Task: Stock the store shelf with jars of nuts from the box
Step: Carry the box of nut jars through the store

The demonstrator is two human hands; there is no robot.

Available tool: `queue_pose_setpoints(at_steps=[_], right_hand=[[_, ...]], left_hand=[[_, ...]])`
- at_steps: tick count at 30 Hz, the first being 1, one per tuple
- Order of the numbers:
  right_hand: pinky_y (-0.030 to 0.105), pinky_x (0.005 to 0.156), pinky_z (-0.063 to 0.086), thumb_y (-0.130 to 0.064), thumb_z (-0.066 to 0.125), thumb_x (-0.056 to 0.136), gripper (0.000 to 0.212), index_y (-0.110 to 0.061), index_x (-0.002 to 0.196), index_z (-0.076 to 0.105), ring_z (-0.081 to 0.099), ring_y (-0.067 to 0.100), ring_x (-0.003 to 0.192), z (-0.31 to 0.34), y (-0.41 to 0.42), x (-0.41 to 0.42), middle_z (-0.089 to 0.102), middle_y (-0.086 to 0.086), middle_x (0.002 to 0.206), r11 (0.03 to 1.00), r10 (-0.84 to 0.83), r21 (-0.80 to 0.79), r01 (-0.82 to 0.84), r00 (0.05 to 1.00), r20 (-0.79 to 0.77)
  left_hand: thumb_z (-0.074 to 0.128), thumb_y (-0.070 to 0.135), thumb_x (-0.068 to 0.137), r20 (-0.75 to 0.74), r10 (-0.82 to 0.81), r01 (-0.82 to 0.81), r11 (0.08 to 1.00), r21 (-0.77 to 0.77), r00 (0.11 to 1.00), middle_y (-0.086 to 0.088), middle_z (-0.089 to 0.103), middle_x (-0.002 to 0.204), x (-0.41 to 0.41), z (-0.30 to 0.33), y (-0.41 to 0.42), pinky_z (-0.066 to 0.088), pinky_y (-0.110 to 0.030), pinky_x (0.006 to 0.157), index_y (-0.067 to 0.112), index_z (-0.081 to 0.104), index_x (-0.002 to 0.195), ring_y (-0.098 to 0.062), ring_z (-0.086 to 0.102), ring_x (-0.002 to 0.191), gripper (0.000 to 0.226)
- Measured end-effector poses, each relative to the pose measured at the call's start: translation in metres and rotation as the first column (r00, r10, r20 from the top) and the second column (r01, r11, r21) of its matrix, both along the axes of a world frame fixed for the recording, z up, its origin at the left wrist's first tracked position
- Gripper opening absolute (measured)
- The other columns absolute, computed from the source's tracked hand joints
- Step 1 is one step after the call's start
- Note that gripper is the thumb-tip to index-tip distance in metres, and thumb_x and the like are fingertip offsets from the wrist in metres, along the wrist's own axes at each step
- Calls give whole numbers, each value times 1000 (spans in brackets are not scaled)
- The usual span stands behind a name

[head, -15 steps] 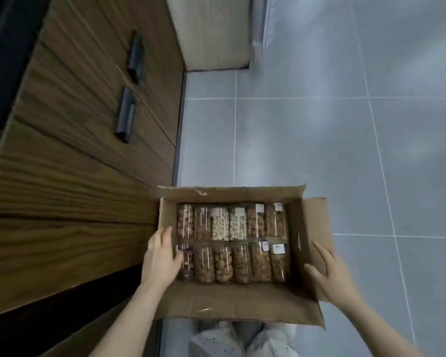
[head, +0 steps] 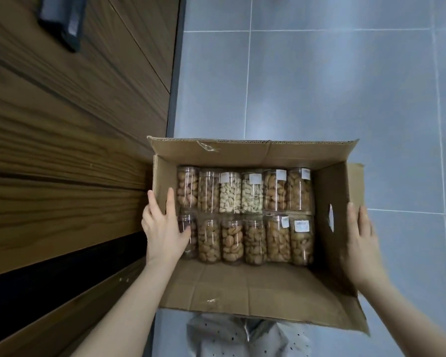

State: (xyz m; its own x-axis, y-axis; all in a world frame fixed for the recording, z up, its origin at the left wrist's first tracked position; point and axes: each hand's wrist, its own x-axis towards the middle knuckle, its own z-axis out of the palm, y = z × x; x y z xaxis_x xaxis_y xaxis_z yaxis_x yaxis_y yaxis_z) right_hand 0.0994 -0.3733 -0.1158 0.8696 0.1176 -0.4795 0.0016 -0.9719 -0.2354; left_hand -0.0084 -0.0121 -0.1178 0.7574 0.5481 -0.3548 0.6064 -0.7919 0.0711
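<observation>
An open cardboard box (head: 242, 287) sits on the grey tiled floor (head: 319, 86) beside a wooden cabinet (head: 62, 150). Inside it, twelve clear jars of nuts (head: 245, 215) lie in two rows of six. The left hand (head: 165, 228) grips the box's left wall, thumb inside; the right hand (head: 361, 240) presses flat on its right flap, fingers straight.

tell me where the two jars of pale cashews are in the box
In the head view, the two clear plastic jars of pale cashews lie side by side in the middle of the far row inside the open brown cardboard box, flanked by jars of browner nuts.
</observation>
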Motion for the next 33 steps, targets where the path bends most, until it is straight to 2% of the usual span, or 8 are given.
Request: queue_pose_setpoints(at_steps=[8, 12, 15, 17, 21, 25, 29, 33], right_hand=[[54, 109, 25, 12, 57, 77, 94, -22, 150, 7, 20, 49, 136, 7, -35, -1, 4, 21, 156, 990, -139, -14, 139, 990, -2], [53, 99, 38, 9, 56, 82, 97, -35, 147, 0, 34, 50, 130, 6, -38, -2, 8, 22, 155, 977, -208, 43, 211, 977, -52], [46, 89, 44, 13, 52, 81, 102, -45, 141, -7, 50, 45, 115, 3, -36, -1, 31, 22, 147, 963, -192, 184, 195, 981, -33], [42, 83, 44, 16, 50, 79, 107, -51, 139, -8, 54, 45, 106, 6, -40, 2, 41, 22, 143, 952, -201, 228, 204, 979, -34], [28, 61, 33, 14, 47, 80, 102, -49, 141, -5, 49, 28, 64, 27, -48, 9, 56, 22, 124, 929, -268, 232, 290, 956, -120], [27, 51, 32, 14, 45, 80, 99, -45, 144, -4, 47, 15, 58, 88, -60, -3, 43, 11, 143, 907, -299, 248, 341, 935, -192], [33, 60, 40, 14, 43, 80, 98, -42, 146, -2, 57, 32, 70, 186, -73, -31, 45, 13, 142, 872, -385, 229, 432, 896, -221], [32, 55, 38, 14, 42, 81, 98, -44, 146, -2, 55, 27, 63, 291, -81, -72, 53, 13, 132, 812, -481, 245, 530, 845, -233]], left_hand=[[78, 29, 74, 64, -125, 129, 989, -70, 990, -20, 12, 156, 13, 6, -17, 35, -52, 105, 16, 8, 151, -41, 30, 133, 105], [66, 15, 85, 194, 76, -27, 970, -243, 978, -13, 22, 156, 20, 3, -8, 35, -50, 108, 20, 1, 152, -33, 31, 138, 94], [52, 4, 92, 167, 132, -79, 953, -294, 977, -18, 61, 102, 28, 8, -1, 47, -44, 81, 34, -5, 150, -32, 61, 88, 87], [47, 0, 93, 127, 112, -72, 957, -281, 986, -9, 53, 72, 36, 14, 3, 44, -40, 68, 39, -3, 149, -20, 50, 61, 85], [44, 1, 94, 112, 125, -87, 953, -289, 986, -14, 55, 69, 51, 43, 5, 44, -39, 64, 45, -3, 148, -25, 53, 58, 84], [45, 4, 94, 66, 55, -32, 950, -311, 996, -15, 57, 70, 63, 108, -1, 44, -36, 63, 46, -1, 147, -25, 53, 58, 82], [45, 3, 95, 54, -28, 45, 943, -329, 998, -13, 57, 72, 76, 206, -13, 44, -36, 66, 46, 1, 148, -24, 55, 61, 81], [46, 4, 94, 50, -146, 154, 931, -330, 988, -11, 56, 73, 74, 304, -24, 48, -39, 69, 49, -4, 146, -28, 57, 67, 85]])
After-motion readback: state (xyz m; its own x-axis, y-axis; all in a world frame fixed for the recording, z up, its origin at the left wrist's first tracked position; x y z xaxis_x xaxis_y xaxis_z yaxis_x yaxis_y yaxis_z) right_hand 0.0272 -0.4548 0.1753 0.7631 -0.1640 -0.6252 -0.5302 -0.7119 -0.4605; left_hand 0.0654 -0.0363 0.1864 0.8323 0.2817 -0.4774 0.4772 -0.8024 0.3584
